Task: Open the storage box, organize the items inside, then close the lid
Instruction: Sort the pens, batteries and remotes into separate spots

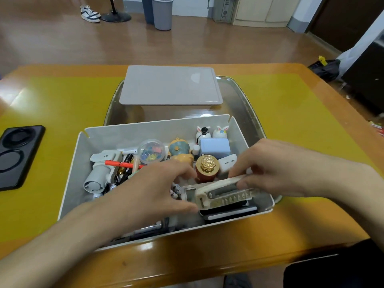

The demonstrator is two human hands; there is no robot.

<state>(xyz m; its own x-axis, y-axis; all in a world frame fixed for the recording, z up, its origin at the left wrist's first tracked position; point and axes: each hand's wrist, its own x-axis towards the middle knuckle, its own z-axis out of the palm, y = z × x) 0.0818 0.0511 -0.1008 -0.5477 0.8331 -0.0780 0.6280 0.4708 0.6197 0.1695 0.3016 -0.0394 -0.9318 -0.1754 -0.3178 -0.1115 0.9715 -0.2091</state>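
Lid removed; organizing underway: both hands, left hand and right hand, grip cream case inside storage box; closing remains

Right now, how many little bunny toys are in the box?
2. Both stand side by side in the far right corner of the storage box: the left bunny beside the right bunny, behind a blue block. Others could be hidden under the hands.

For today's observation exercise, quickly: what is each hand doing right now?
Left hand: grips the left end of the cream comb-like tool.
Right hand: pinches its right end.
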